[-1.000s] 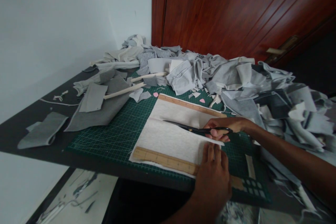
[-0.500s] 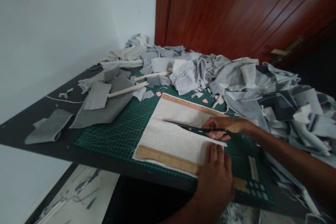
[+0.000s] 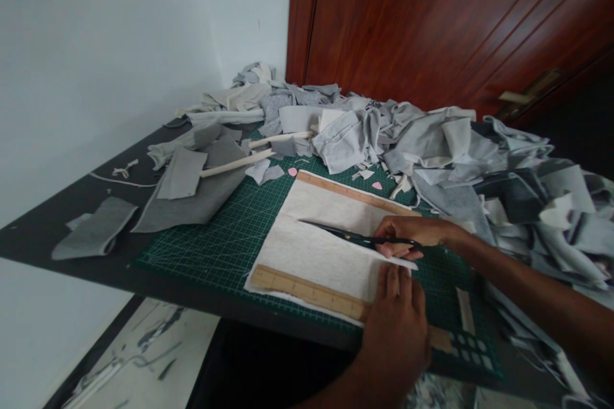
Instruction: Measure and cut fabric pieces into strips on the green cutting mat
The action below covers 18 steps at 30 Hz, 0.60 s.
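Hands first: the left hand lies palm-down on the near right part of the cloth, fingers spread flat and pressing rather than closed round anything visible; the right hand is wrapped round the handles of long black metal scissors.

Leftmost on the dark grey desk is a folded grey fabric piece, then a dark grey fabric sheet with a pale grey rectangular fabric piece on it. Soft and light by their look, these would lift from an edge.

Further right, on a green gridded cutting mat, lies the off-white rectangular cloth. It looks light, soft and easily shifted, likely to wrinkle if pushed; a flat palm near an edge suits it better than a pinch in the middle. A tan wooden-looking ruler lies along its near edge, a similar tan strip along its far edge; both seem stiff and slim, best pressed along their length.

The scissors' blades point left over the cloth, whose near flap stands slightly raised beside them. Rigid and probably weighty, they are best held by the handles. Rightmost spreads a crumpled heap of grey and white fabric scraps, loose and limp.
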Each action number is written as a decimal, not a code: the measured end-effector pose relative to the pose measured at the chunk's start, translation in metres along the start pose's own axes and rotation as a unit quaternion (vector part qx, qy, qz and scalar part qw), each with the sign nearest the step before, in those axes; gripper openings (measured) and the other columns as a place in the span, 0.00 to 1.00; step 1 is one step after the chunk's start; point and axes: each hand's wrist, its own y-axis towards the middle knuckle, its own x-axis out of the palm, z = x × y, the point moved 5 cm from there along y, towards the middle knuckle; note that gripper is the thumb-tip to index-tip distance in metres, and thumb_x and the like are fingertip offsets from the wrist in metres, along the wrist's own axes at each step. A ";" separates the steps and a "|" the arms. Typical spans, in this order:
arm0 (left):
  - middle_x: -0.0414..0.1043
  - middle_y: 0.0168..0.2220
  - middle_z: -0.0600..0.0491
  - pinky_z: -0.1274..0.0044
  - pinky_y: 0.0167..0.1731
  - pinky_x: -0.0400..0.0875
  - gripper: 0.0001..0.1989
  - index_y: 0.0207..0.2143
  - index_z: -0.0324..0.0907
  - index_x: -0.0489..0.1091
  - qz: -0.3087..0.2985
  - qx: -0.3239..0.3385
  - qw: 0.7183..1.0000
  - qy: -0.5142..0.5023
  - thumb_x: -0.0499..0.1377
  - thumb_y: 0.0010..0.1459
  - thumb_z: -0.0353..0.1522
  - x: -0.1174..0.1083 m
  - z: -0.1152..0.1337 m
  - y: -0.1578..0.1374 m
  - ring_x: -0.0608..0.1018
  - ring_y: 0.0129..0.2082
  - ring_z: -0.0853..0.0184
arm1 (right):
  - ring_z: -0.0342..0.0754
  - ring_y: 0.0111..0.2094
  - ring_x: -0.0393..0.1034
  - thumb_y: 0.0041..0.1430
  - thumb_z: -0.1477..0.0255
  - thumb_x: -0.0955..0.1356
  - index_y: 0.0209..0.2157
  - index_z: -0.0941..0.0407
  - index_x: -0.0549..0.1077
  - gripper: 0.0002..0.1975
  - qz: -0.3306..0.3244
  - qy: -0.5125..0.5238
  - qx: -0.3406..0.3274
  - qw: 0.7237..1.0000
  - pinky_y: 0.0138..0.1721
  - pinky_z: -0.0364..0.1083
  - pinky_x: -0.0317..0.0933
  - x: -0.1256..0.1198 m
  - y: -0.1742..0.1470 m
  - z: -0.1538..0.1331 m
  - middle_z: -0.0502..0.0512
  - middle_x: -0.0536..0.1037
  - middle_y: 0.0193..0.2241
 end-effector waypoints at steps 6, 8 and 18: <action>0.62 0.68 0.33 0.61 0.66 0.65 0.31 0.65 0.25 0.64 -0.004 -0.004 1.000 0.000 0.54 0.69 0.39 -0.001 0.000 0.000 0.66 0.68 0.46 | 0.34 0.14 0.48 0.57 0.51 0.74 0.32 0.58 0.69 0.24 -0.045 0.037 0.011 0.998 0.15 0.37 0.48 -0.002 -0.003 -0.005 0.37 0.57 0.16; 0.63 0.68 0.33 0.61 0.66 0.65 0.30 0.65 0.25 0.64 -0.005 -0.003 1.000 -0.001 0.55 0.69 0.39 -0.001 0.000 0.000 0.66 0.68 0.47 | 0.34 0.15 0.46 0.57 0.48 0.74 0.32 0.58 0.69 0.26 -0.055 0.053 0.006 0.997 0.16 0.38 0.49 0.000 -0.002 -0.009 0.37 0.56 0.17; 0.58 0.70 0.32 0.61 0.68 0.63 0.33 0.67 0.24 0.60 -0.041 -0.013 0.999 -0.027 0.55 0.69 0.40 0.003 -0.001 0.001 0.63 0.70 0.44 | 0.34 0.15 0.45 0.57 0.47 0.74 0.33 0.59 0.69 0.28 -0.055 0.053 -0.002 0.997 0.17 0.38 0.50 0.007 0.018 -0.029 0.37 0.56 0.17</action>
